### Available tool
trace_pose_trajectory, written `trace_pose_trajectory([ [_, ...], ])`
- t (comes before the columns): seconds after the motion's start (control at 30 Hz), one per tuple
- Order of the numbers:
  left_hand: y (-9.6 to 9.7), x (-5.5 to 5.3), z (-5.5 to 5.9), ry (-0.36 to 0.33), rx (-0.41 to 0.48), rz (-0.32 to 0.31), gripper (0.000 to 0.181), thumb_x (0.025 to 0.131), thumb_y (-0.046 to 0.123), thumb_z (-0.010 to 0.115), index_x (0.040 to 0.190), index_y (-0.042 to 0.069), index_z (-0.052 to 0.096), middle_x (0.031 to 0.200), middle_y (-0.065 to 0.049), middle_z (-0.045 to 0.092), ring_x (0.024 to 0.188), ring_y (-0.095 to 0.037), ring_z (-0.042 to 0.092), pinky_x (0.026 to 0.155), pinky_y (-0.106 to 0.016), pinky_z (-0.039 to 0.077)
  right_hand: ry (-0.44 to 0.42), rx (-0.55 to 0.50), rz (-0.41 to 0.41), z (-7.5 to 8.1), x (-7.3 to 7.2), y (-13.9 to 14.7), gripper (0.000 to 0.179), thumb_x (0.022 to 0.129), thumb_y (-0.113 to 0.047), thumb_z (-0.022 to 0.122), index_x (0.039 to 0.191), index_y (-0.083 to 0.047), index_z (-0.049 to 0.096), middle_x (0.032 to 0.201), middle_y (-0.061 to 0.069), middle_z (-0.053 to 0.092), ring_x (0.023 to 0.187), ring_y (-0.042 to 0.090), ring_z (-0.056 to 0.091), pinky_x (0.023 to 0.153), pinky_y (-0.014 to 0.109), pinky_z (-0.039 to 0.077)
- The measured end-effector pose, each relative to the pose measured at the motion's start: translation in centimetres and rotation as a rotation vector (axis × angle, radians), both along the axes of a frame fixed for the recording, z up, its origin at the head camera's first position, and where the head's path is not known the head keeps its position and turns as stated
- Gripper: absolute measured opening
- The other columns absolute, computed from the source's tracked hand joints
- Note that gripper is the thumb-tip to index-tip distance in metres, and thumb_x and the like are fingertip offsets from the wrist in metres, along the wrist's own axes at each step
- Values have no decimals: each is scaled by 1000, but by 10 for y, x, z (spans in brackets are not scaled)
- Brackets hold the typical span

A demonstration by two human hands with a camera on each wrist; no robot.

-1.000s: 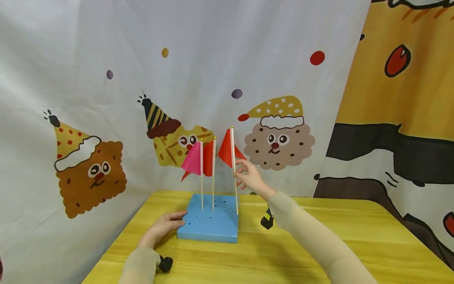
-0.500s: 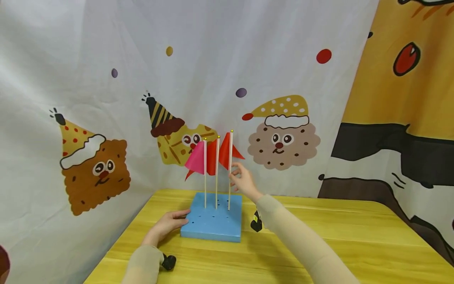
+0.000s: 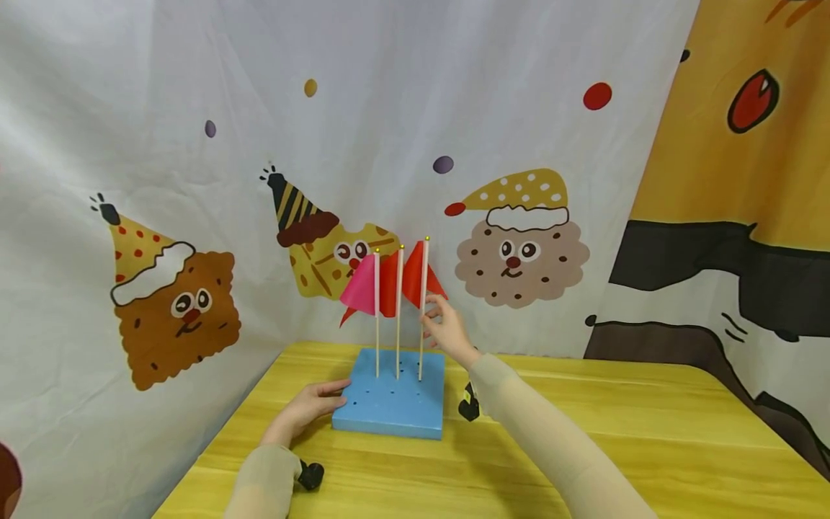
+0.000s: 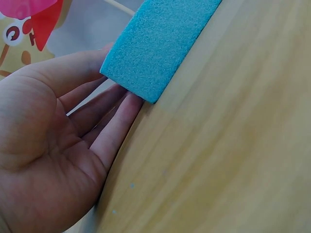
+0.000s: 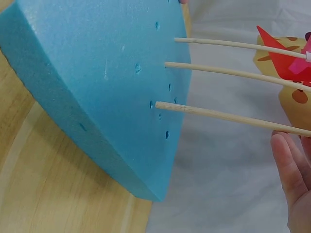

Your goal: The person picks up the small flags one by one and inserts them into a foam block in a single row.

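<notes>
A blue foam block (image 3: pixel 389 414) with small holes lies on the table. Two flags stand upright in it, a pink flag (image 3: pixel 360 287) on the left and a red flag (image 3: pixel 389 282) beside it. My right hand (image 3: pixel 449 331) pinches the stick of another red flag (image 3: pixel 413 277) just below its cloth. In the right wrist view, the lower end of that stick (image 5: pixel 209 113) is right beside a hole and seems not to be inside it. My left hand (image 3: pixel 305 409) rests against the block's left side with fairly straight fingers, touching its edge (image 4: pixel 129 92).
The wooden table (image 3: pixel 583 432) extends to the right of the block. A white curtain (image 3: pixel 363 144) printed with cartoon biscuits hangs close behind the table. Several holes (image 5: pixel 167 135) show in the block's top around the sticks.
My right hand has brought the red flag leftward, from the block's right edge to over a hole near the other flags. The left hand stays at the block.
</notes>
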State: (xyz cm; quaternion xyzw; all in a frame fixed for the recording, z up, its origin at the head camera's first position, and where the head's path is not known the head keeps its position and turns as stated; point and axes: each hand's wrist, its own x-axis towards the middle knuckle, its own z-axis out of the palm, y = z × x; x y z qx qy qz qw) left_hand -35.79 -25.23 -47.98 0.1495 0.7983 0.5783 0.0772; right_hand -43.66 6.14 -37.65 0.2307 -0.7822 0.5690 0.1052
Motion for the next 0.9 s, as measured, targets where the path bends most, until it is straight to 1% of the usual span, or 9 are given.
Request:
trace_pose_trajectory([
  [0.1, 1, 0, 1, 4, 1, 5, 52, 97, 19, 62, 142, -1, 47, 147, -26, 38, 128, -40, 45, 102, -46, 44, 7, 1, -6, 0, -1, 0, 36, 96, -8, 61, 131, -14, 52, 101, 24, 64, 76, 49, 64, 58, 57, 55],
  [0.2, 1, 0, 2, 7, 6, 9, 51, 97, 18, 62, 142, -2, 48, 147, -26, 39, 127, -40, 46, 102, -46, 44, 20, 13, -18, -1, -2, 0, 35, 96, -9, 62, 130, -14, 53, 97, 19, 65, 72, 43, 66, 52, 47, 57],
  [0.33, 1, -1, 0, -1, 8, 15, 52, 96, 20, 63, 141, 0, 49, 147, -25, 39, 128, -40, 45, 102, -45, 43, 36, 30, -38, -3, -1, -1, 33, 95, -8, 62, 127, -15, 55, 93, 12, 66, 63, 28, 66, 47, 35, 56],
  [0.43, 1, -2, -2, -4, 3, 19, 52, 96, 21, 64, 141, 1, 50, 147, -24, 39, 129, -39, 45, 103, -45, 43, 38, 37, -45, -4, -1, -2, 33, 95, -7, 62, 126, -15, 55, 92, 10, 66, 60, 22, 65, 49, 41, 57],
  [0.57, -1, -3, -2, -2, 4, 18, 52, 96, 21, 63, 142, 1, 49, 148, -25, 38, 129, -39, 45, 103, -46, 42, 43, 34, -32, -4, -2, -4, 34, 95, -7, 63, 127, -13, 54, 96, 18, 66, 60, 21, 65, 56, 53, 57],
  [0.63, -1, -3, -1, -2, 9, 19, 52, 96, 20, 63, 142, 1, 49, 148, -24, 38, 129, -39, 45, 104, -46, 42, 45, 36, -30, -6, -3, -4, 35, 95, -7, 63, 128, -12, 54, 96, 18, 65, 60, 21, 66, 56, 53, 57],
  [0.73, 0, -2, 0, 6, 11, 15, 52, 96, 20, 63, 142, 0, 49, 148, -25, 38, 128, -40, 45, 103, -46, 43, 42, 50, -30, -10, -5, -4, 36, 95, -9, 63, 129, -12, 54, 95, 15, 66, 61, 21, 66, 53, 45, 58],
  [0.8, 0, -1, 0, 5, 15, 8, 52, 96, 20, 63, 142, 0, 48, 148, -26, 37, 128, -40, 45, 103, -46, 43, 25, 53, -26, -13, -5, -3, 37, 95, -9, 63, 131, -13, 53, 97, 15, 66, 64, 26, 67, 53, 43, 58],
  [0.9, 0, 0, -1, 2, 16, -1, 52, 97, 19, 62, 143, -1, 47, 148, -26, 37, 128, -40, 45, 103, -46, 43, -6, 41, -18, -15, -4, -3, 38, 96, -10, 62, 132, -15, 53, 101, 18, 65, 70, 36, 67, 57, 50, 58],
])
